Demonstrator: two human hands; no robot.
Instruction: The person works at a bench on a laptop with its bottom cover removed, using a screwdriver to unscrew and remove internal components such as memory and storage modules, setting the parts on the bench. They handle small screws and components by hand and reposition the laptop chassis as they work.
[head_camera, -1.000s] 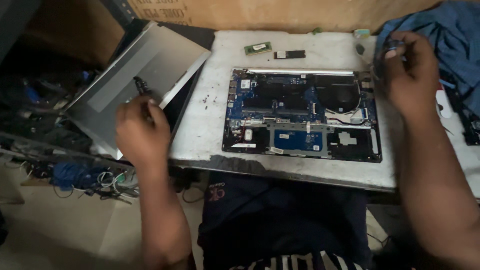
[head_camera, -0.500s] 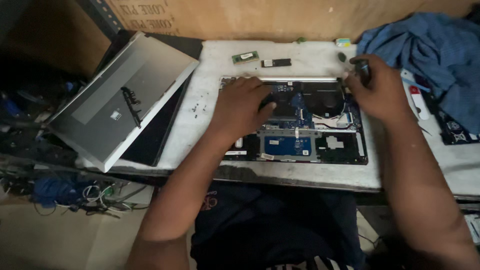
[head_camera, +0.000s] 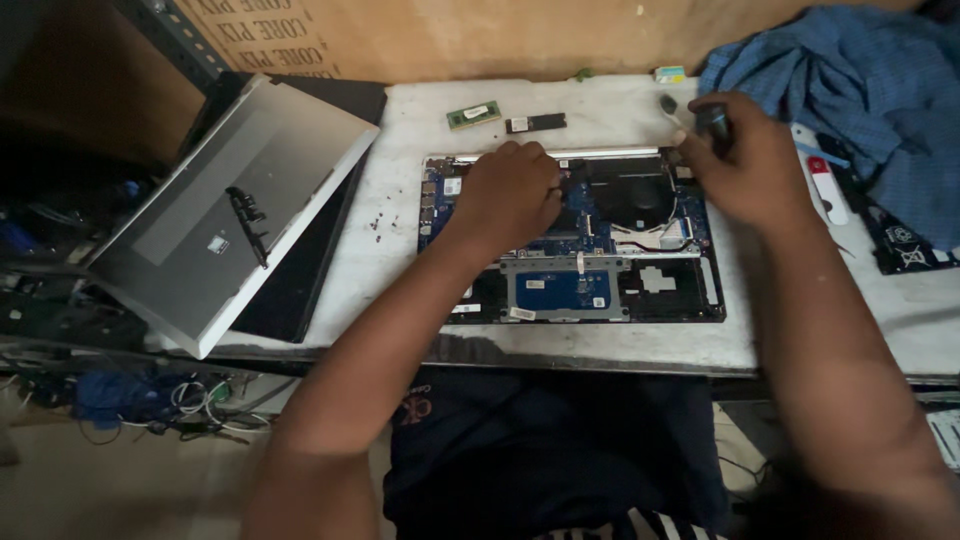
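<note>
The left hand (head_camera: 512, 195) has stayed flat, fingers loose, on the opened laptop (head_camera: 570, 240) with its blue circuit board. The right hand (head_camera: 745, 165) is still closed round a small dark tool (head_camera: 712, 120) at the far right corner.

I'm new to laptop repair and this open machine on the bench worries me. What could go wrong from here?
The left hand rests bare on the exposed circuit board of the opened laptop; pressure or static might harm parts. The loose screws scattered on the white table could roll off or be swept away by an arm. The grey bottom cover lies tilted over the table's left edge and might slide down.
</note>
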